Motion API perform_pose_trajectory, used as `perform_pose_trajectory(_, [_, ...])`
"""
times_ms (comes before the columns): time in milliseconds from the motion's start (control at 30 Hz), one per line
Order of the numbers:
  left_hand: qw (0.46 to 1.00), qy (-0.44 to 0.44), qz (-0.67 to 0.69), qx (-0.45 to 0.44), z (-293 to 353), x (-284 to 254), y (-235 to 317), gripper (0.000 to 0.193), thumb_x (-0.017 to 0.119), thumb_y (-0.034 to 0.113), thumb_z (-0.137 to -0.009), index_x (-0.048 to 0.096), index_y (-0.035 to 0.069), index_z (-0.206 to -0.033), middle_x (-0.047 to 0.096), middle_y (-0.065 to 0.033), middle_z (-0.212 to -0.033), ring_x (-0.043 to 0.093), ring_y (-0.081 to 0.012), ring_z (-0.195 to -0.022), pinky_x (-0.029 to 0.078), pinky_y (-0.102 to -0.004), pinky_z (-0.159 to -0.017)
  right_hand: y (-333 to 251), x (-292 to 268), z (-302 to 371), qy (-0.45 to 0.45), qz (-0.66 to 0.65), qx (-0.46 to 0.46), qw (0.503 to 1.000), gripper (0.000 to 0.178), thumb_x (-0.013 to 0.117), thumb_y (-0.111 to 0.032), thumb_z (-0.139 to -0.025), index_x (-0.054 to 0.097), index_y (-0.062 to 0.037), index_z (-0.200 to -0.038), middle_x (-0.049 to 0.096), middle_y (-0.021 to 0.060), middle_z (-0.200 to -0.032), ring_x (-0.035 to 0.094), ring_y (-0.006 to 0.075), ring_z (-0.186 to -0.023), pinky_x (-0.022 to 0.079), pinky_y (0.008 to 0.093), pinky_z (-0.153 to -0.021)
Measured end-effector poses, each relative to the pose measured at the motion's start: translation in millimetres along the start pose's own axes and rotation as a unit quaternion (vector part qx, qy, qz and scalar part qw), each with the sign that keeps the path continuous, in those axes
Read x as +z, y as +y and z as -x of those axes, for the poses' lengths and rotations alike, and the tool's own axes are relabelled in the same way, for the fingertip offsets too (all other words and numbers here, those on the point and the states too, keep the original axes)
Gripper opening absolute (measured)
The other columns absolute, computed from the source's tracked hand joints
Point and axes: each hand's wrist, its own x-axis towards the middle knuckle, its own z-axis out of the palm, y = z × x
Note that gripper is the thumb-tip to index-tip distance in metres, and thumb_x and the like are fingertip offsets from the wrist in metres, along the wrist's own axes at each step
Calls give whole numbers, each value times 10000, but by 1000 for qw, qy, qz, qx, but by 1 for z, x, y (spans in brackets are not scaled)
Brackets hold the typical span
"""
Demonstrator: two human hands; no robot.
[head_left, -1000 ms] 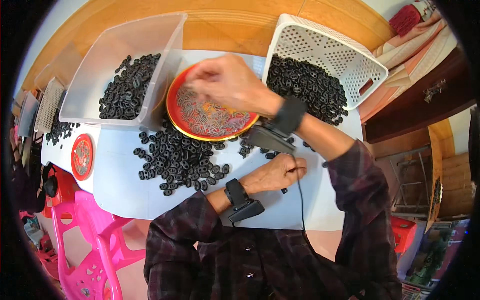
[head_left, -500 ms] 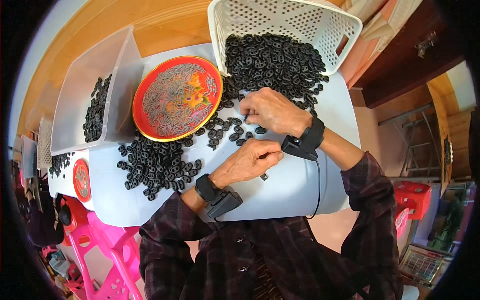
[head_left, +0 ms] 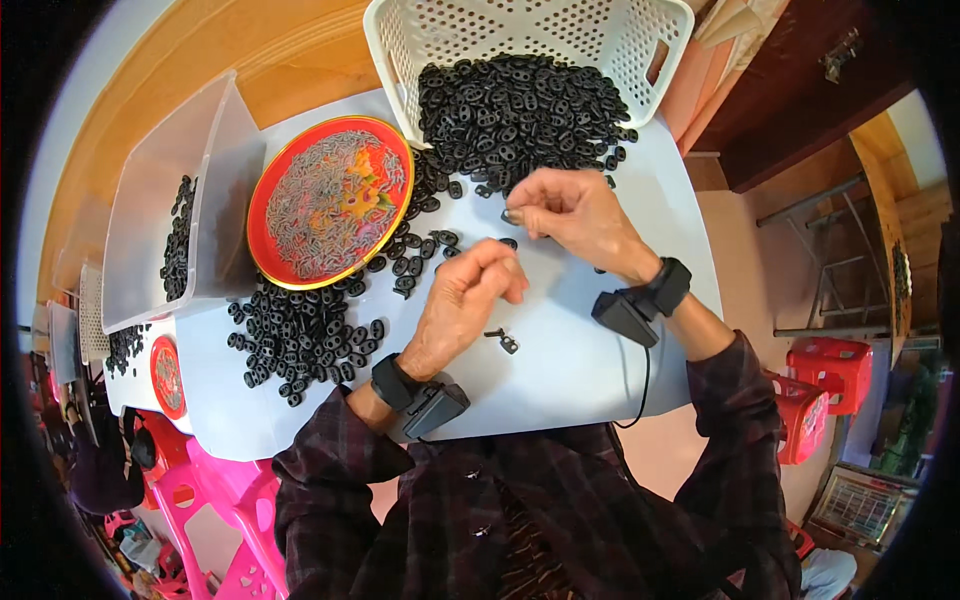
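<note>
The right hand (head_left: 572,215), at upper centre of the frame, has its fingers pinched together on a small black link (head_left: 511,216) just below the heap spilling from the white basket (head_left: 520,40). The left hand (head_left: 462,300) sits just lower left of it, fingers curled shut; whether they hold anything I cannot tell. A loose pin and link (head_left: 503,341) lie on the table (head_left: 560,370) just below that hand, nearer it than the right.

A pale, white-topped counter (head_left: 570,370) carries a round red tray with a gold rim (head_left: 332,200) filled with small grey metal pieces, a clear plastic tub (head_left: 150,215) at its left holding a few black rings, and a white perforated plastic basket (head_left: 530,50) tipped on its side at the far edge. A heap of small black plastic ring-shaped pieces (head_left: 520,110) spills from the basket onto the counter, another loose pile of black pieces (head_left: 295,335) lies below the tray, and a single small dark piece (head_left: 505,343) lies alone near the front. A smaller red round dish (head_left: 167,376) sits at the counter's left end.
</note>
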Motion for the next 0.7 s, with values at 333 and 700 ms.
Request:
perform_pose_trajectory(333, [996, 70, -58, 13, -5, -3, -1, 185, 443, 161, -961, 541, 4, -965, 576, -23, -759, 531, -84, -716, 438, -232, -707, 15, 13, 33, -4, -108, 20, 994, 86, 591, -24, -871, 632, 19, -933, 628, 23, -793, 567, 60, -683, 480, 198, -630])
perform_pose_trajectory(700, [987, 64, -142, 42, 2, -3, -1, 150, 444, 75, -942, 524, -22, -1023, 582, -40, -779, 545, -97, -735, 456, -241, -690, 16, 20, 36, 1, -24, -2, 1000, 66, 591, 11, -854, 629, 28, -905, 631, 38, -787, 570, 70, -655, 469, 197, -596])
